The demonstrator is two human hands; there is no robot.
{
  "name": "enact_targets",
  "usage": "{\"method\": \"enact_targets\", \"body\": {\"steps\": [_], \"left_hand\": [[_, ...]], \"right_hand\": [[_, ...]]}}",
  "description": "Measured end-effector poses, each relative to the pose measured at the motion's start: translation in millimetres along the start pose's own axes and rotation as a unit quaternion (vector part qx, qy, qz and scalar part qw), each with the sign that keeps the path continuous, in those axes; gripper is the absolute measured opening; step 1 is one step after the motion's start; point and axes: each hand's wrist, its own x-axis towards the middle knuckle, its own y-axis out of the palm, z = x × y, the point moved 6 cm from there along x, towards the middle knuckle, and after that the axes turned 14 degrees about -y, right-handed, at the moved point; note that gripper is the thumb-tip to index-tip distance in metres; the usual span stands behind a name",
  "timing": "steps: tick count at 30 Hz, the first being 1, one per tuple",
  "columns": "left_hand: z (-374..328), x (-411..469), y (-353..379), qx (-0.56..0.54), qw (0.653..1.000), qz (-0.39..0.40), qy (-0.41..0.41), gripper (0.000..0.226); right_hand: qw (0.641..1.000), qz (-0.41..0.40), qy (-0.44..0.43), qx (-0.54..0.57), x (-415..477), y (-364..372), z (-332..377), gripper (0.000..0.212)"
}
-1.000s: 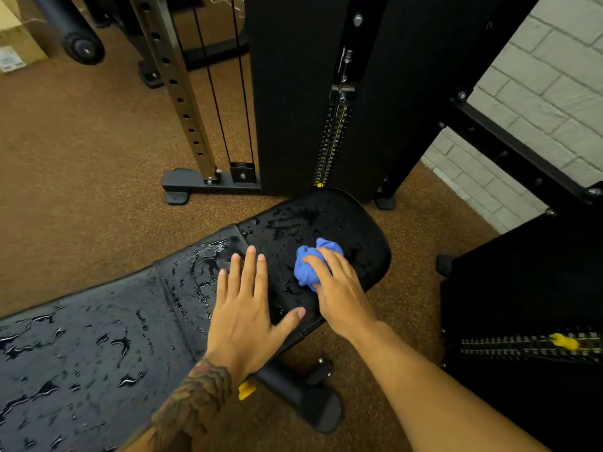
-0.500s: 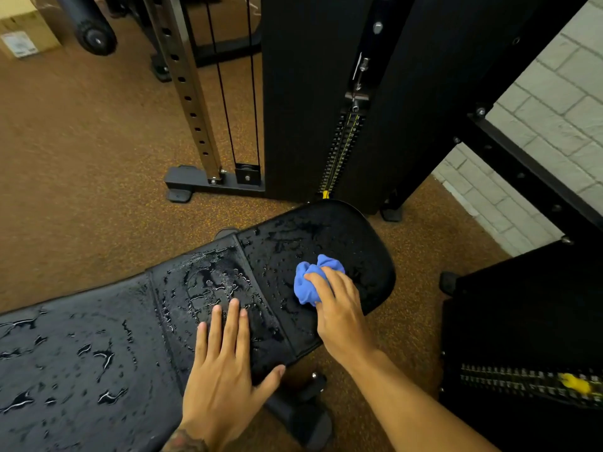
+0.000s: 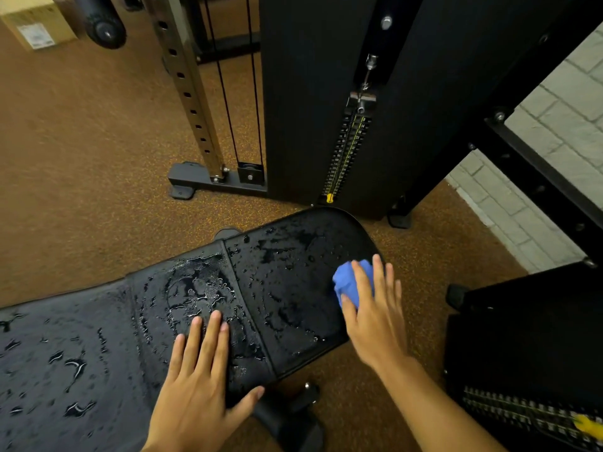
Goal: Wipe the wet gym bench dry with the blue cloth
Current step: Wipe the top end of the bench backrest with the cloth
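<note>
A black padded gym bench [image 3: 287, 288] runs from the lower left to the middle, covered in water drops and streaks. My right hand [image 3: 375, 318] presses a bunched blue cloth [image 3: 350, 282] onto the right edge of the rounded seat pad, fingers fairly straight over it and partly hiding it. My left hand [image 3: 199, 380] lies flat with straight fingers on the wet pad near the seam, thumb at the near edge.
A black weight-stack machine [image 3: 326, 93] with a yellow pin stands just behind the bench end. A perforated steel upright [image 3: 186, 89] and cables rise at the left. Another black weight stack [image 3: 528, 353] sits at the right, a brick wall [image 3: 554, 119] beyond. A cardboard box [image 3: 32, 24] lies at top left.
My right hand has slid the cloth rightward to the seat pad's right edge. My left hand has drawn back toward me along the pad.
</note>
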Motion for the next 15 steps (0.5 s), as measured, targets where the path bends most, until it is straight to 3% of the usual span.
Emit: {"method": "enact_targets", "body": {"steps": [3, 5, 10, 13, 15], "left_hand": [[0.9, 0.7, -1.5, 0.0, 1.0, 0.001, 0.002, 0.106], [1.5, 0.5, -2.3, 0.002, 1.0, 0.003, 0.002, 0.106], [1.1, 0.3, -3.2, 0.005, 1.0, 0.009, -0.001, 0.106], [0.5, 0.0, -3.3, -0.007, 1.0, 0.01, -0.004, 0.106], [0.6, 0.3, -3.9, -0.012, 1.0, 0.014, -0.004, 0.107]], "right_hand": [[0.999, 0.007, 0.048, 0.005, 39.5, 0.2, -4.3, 0.061], [0.999, 0.016, 0.033, -0.006, 66.3, 4.2, 13.7, 0.063], [0.993, 0.042, -0.107, 0.017, 80.2, 19.0, 73.8, 0.062], [0.975, 0.064, -0.209, 0.041, 35.2, 22.0, 93.3, 0.063], [0.969, 0.079, -0.229, 0.05, 1.1, 21.1, 83.8, 0.061]]}}
